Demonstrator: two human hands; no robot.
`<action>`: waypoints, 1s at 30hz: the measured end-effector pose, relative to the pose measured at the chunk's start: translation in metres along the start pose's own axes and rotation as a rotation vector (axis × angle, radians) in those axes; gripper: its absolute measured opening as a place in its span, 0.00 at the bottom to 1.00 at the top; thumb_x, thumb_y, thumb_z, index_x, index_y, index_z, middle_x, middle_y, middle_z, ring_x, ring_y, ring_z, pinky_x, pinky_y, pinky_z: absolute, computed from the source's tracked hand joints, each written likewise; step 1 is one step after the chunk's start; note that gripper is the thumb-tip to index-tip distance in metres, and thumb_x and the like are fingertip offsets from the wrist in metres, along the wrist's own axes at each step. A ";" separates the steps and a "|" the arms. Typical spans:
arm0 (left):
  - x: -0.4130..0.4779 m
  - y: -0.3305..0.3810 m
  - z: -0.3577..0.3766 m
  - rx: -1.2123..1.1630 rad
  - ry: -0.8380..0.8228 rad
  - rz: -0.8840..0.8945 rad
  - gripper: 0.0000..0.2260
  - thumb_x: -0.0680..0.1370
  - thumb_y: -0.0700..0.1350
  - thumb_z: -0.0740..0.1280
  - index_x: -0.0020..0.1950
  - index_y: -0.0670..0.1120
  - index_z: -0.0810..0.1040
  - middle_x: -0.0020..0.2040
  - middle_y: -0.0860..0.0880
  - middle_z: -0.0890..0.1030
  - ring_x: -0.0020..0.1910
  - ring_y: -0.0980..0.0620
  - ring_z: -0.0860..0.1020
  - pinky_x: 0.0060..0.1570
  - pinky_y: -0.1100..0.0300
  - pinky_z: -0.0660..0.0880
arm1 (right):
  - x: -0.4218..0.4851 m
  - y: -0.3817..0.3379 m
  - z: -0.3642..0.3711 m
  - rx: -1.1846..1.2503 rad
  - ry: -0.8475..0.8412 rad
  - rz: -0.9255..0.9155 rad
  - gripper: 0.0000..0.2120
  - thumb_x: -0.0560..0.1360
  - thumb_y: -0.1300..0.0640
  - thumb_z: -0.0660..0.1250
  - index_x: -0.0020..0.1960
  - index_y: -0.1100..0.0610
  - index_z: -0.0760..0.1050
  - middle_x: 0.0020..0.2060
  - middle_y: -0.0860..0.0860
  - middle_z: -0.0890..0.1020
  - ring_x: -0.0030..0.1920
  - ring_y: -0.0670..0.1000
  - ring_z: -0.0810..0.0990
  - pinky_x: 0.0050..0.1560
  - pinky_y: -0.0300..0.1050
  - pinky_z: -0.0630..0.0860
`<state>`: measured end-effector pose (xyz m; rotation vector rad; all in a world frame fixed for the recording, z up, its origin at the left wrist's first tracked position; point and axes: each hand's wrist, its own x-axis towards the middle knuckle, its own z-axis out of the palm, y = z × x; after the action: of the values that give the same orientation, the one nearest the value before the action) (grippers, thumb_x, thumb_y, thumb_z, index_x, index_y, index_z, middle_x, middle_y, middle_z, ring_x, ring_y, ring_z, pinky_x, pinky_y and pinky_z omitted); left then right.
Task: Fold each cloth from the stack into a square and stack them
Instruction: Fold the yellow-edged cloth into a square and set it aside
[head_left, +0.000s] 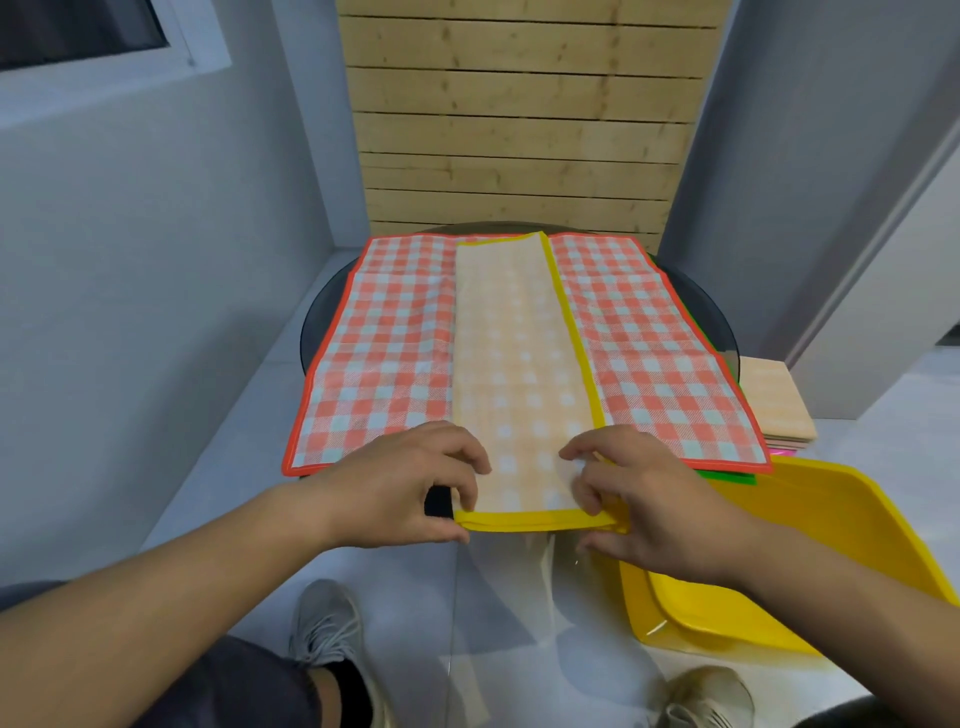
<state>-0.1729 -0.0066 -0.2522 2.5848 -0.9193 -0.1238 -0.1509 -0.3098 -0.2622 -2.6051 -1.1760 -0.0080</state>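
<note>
Long yellow-edged checked cloth strip, lying on red-checked cloth: left hand and right hand pinch its near corners.

matt checked cloth, glossy, seemingly plastic tray, glass table.

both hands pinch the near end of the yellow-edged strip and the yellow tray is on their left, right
No: the head view shows the tray on their right. The left hand and right hand do pinch the near end of the strip.
</note>
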 end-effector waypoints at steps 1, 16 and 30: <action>-0.001 0.000 0.000 -0.033 0.022 -0.002 0.07 0.73 0.55 0.76 0.47 0.54 0.82 0.61 0.61 0.76 0.63 0.63 0.71 0.60 0.57 0.75 | 0.000 -0.001 0.000 -0.015 0.005 -0.004 0.16 0.68 0.40 0.74 0.43 0.45 0.70 0.65 0.44 0.72 0.65 0.45 0.68 0.61 0.41 0.68; 0.022 0.010 -0.030 -0.746 0.350 -0.225 0.04 0.80 0.40 0.69 0.45 0.46 0.78 0.38 0.53 0.81 0.39 0.56 0.78 0.43 0.59 0.75 | 0.013 0.001 -0.040 0.361 -0.007 0.178 0.28 0.64 0.31 0.73 0.59 0.39 0.70 0.54 0.34 0.77 0.57 0.40 0.76 0.54 0.37 0.75; 0.092 -0.015 -0.076 -1.236 0.600 -0.518 0.15 0.85 0.54 0.59 0.58 0.45 0.79 0.54 0.43 0.86 0.50 0.47 0.83 0.56 0.48 0.78 | 0.088 0.046 -0.050 0.428 -0.046 0.374 0.10 0.82 0.50 0.60 0.61 0.40 0.72 0.55 0.34 0.78 0.54 0.39 0.77 0.53 0.33 0.75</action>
<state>-0.0763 -0.0279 -0.1836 1.4529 0.1161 -0.0253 -0.0530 -0.2870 -0.2148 -2.3991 -0.6002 0.3422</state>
